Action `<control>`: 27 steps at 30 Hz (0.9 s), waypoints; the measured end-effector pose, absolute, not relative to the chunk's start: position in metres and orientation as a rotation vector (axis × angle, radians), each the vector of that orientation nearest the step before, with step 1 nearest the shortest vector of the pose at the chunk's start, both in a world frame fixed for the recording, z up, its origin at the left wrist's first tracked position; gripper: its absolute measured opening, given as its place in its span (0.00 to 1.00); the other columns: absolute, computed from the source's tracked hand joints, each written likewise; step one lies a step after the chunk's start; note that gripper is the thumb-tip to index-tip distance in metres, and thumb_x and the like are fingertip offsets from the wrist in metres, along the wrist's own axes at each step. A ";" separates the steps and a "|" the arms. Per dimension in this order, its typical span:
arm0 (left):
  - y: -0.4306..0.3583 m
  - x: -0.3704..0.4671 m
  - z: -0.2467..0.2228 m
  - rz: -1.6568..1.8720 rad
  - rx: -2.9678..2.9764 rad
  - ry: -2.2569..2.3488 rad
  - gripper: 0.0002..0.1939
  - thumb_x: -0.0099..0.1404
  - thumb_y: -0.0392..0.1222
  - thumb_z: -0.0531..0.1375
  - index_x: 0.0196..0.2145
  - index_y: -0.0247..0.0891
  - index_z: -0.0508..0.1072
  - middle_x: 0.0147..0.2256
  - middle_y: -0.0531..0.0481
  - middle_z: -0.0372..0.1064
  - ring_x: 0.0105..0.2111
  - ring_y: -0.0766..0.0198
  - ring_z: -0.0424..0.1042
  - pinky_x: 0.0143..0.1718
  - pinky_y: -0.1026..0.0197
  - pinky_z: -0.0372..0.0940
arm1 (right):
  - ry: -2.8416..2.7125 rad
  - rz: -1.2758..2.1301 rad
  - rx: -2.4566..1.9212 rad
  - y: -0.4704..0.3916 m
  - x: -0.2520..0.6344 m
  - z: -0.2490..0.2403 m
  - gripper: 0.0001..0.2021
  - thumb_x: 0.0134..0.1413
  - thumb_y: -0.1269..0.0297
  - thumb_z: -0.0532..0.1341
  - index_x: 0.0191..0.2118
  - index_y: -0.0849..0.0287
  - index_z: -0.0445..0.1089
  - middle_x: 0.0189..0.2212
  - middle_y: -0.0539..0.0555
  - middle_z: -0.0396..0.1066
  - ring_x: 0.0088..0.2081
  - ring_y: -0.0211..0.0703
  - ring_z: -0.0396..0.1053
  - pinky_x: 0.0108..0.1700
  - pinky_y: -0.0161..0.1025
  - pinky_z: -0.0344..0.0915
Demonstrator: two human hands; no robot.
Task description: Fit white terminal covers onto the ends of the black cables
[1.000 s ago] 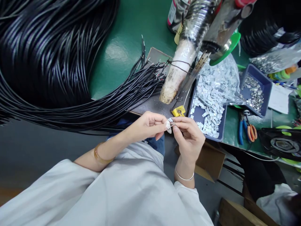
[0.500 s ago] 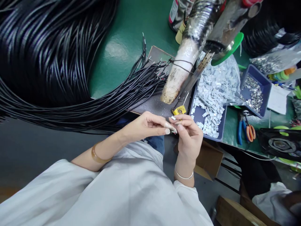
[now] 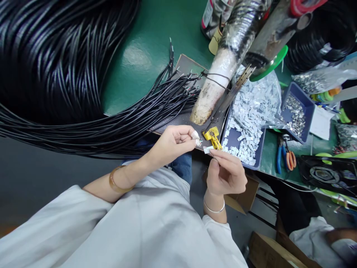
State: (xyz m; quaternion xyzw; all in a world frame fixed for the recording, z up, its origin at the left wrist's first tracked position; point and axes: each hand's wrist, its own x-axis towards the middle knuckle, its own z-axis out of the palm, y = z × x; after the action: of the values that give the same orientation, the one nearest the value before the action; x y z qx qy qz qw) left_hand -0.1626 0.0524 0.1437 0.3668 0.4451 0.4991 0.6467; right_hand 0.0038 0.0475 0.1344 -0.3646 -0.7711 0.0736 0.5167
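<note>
My left hand is closed in a pinch, with fine wire ends showing at its white-wrapped fingertips. The rest of what it pinches is hidden by the fingers. Between the thumb and fingers of my right hand is a small white connector, a short gap to the right of the wire ends. Just beyond both hands sits a yellow fixture at the table's edge. Black cables with stripped ends lie in a bundle to the left.
A blue tray holds many white connectors, partly in a clear bag. A smaller tray contains metal pieces. A wrapped tube slants over the table. Pliers and a black fan lie right; another person sits lower right.
My hands have moved apart from touching fingertips. The right hand has turned and lowered slightly, bringing the white connector into clearer view; the left has shifted slightly left and up. The yellow fixture is more visible.
</note>
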 end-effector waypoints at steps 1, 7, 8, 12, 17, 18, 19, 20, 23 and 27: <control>0.053 -0.163 0.143 1.131 0.826 1.007 0.07 0.57 0.37 0.63 0.25 0.34 0.69 0.19 0.58 0.57 0.20 0.74 0.52 0.22 0.68 0.47 | -1.859 0.169 -0.853 0.047 0.004 0.133 0.13 0.54 0.73 0.64 0.43 0.50 0.71 0.35 0.50 0.79 0.35 0.42 0.79 0.34 0.41 0.77; 0.052 -0.163 0.137 1.143 0.800 0.975 0.07 0.55 0.39 0.67 0.25 0.33 0.74 0.21 0.56 0.63 0.21 0.74 0.57 0.23 0.69 0.52 | -1.772 0.328 -0.985 0.052 0.000 0.132 0.09 0.57 0.74 0.61 0.42 0.53 0.69 0.38 0.52 0.78 0.40 0.43 0.78 0.40 0.44 0.77; 0.052 -0.163 0.136 1.142 0.804 0.987 0.06 0.55 0.39 0.67 0.26 0.33 0.75 0.22 0.55 0.65 0.23 0.73 0.59 0.25 0.69 0.55 | -1.738 0.384 -1.001 0.053 0.001 0.132 0.08 0.58 0.74 0.60 0.41 0.54 0.69 0.38 0.52 0.78 0.40 0.43 0.78 0.40 0.44 0.77; 0.051 -0.163 0.133 1.164 0.813 1.002 0.07 0.57 0.40 0.66 0.30 0.33 0.80 0.27 0.51 0.73 0.28 0.69 0.67 0.32 0.67 0.63 | -1.732 0.411 -0.992 0.056 0.002 0.130 0.06 0.56 0.75 0.62 0.38 0.56 0.69 0.38 0.52 0.78 0.40 0.41 0.78 0.42 0.43 0.77; 0.053 -0.161 0.135 1.213 0.807 1.018 0.04 0.55 0.36 0.67 0.29 0.33 0.81 0.28 0.51 0.75 0.29 0.68 0.70 0.34 0.67 0.65 | -1.881 0.173 -0.929 0.057 0.001 0.127 0.10 0.51 0.78 0.65 0.36 0.57 0.69 0.38 0.52 0.80 0.39 0.39 0.79 0.42 0.37 0.77; 0.053 -0.160 0.136 1.223 0.808 1.030 0.04 0.55 0.36 0.66 0.29 0.33 0.81 0.27 0.51 0.75 0.29 0.68 0.70 0.34 0.68 0.65 | -1.910 0.112 -0.928 0.057 0.001 0.127 0.10 0.51 0.78 0.66 0.36 0.56 0.69 0.38 0.52 0.80 0.39 0.39 0.79 0.42 0.36 0.76; 0.054 -0.159 0.138 1.237 0.809 1.045 0.03 0.55 0.35 0.66 0.28 0.33 0.80 0.27 0.51 0.75 0.29 0.69 0.70 0.34 0.68 0.65 | -1.937 0.058 -0.931 0.057 0.000 0.126 0.11 0.50 0.78 0.66 0.36 0.56 0.68 0.39 0.52 0.80 0.39 0.38 0.79 0.42 0.35 0.76; 0.055 -0.158 0.139 1.253 0.810 1.063 0.03 0.54 0.35 0.66 0.27 0.32 0.80 0.27 0.51 0.75 0.28 0.69 0.70 0.33 0.68 0.65 | -1.958 0.018 -0.935 0.058 0.000 0.126 0.11 0.50 0.78 0.67 0.35 0.56 0.68 0.39 0.52 0.80 0.38 0.38 0.79 0.42 0.34 0.76; 0.058 -0.154 0.142 1.297 0.809 1.113 0.03 0.53 0.34 0.65 0.26 0.32 0.79 0.26 0.51 0.75 0.26 0.70 0.69 0.31 0.69 0.65 | -1.971 -0.004 -0.928 0.060 -0.001 0.125 0.12 0.49 0.79 0.66 0.35 0.57 0.67 0.40 0.54 0.80 0.40 0.38 0.79 0.42 0.33 0.77; 0.061 -0.151 0.142 1.329 0.829 1.173 0.02 0.53 0.34 0.64 0.25 0.32 0.77 0.23 0.52 0.72 0.25 0.70 0.68 0.26 0.70 0.64 | -1.958 0.010 -0.915 0.064 -0.003 0.125 0.12 0.50 0.81 0.65 0.36 0.58 0.67 0.40 0.56 0.79 0.41 0.39 0.79 0.42 0.34 0.78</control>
State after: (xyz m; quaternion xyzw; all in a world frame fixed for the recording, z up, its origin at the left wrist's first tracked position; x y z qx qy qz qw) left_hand -0.1512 0.0606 0.1422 0.3513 0.4973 0.5634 0.5584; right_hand -0.0030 0.0643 0.1250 -0.3735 -0.7994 0.0042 0.4706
